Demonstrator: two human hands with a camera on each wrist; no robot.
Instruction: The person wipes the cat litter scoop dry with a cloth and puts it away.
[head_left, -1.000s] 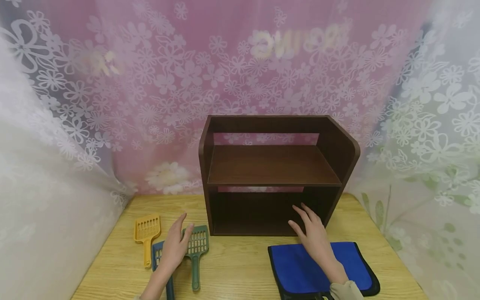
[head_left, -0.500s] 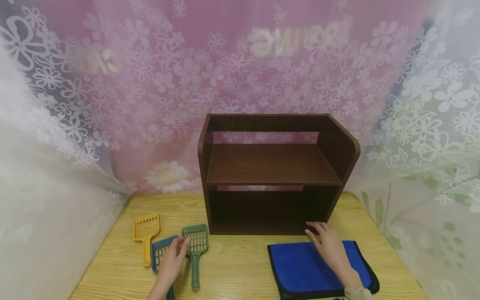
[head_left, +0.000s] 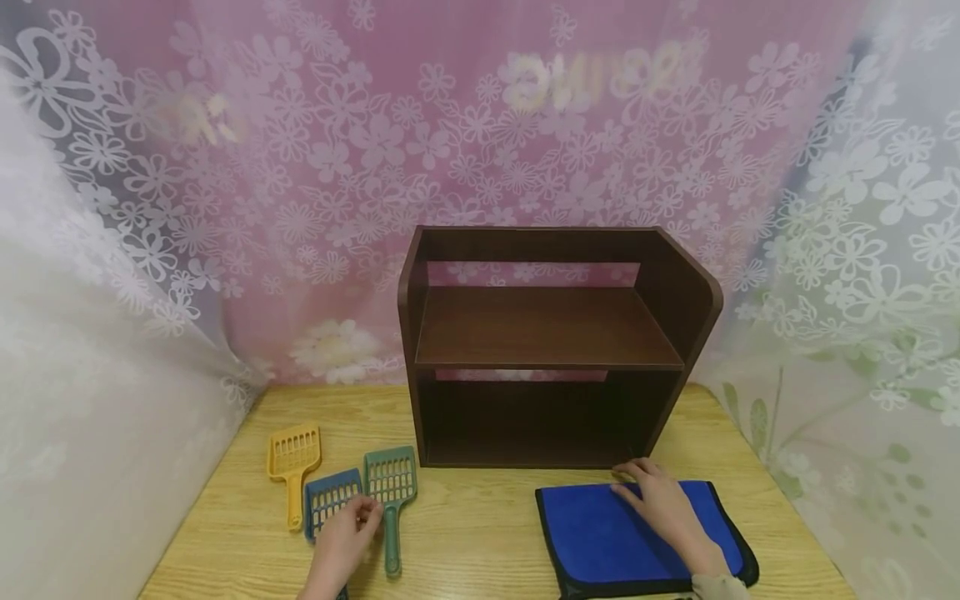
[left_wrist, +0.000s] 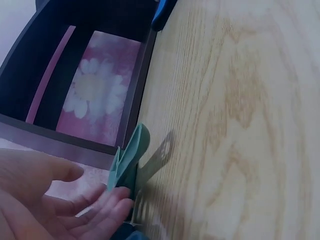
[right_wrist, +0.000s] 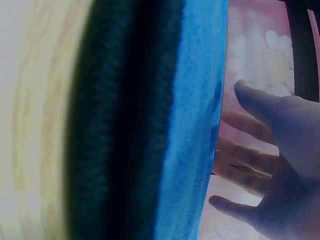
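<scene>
Left hand (head_left: 343, 535): thumb and fingers apart, beside the green scoop (head_left: 392, 527). Right hand (head_left: 663, 502): fingers spread, over the blue mat (head_left: 600, 535).

Shelf unit (head_left: 547, 327): dark brown, two-tier, upright on the worktop (head_left: 465, 533), tall sides with rounded front corners, open slots at the back. Worktop is light yellow woodgrain, extends in front of the shelf unit and out both sides. Yellow slotted scoop (head_left: 294, 458) lies left of the shelf unit, well apart from it, slotted head to the rear, handle to the front. Behind the shelf unit: pink curtain (head_left: 487, 150), white flower print, blurry pale lettering above. Whitish curtain (head_left: 112, 417) left of it; floral pale curtain (head_left: 862, 333) with green leaves right.
</scene>
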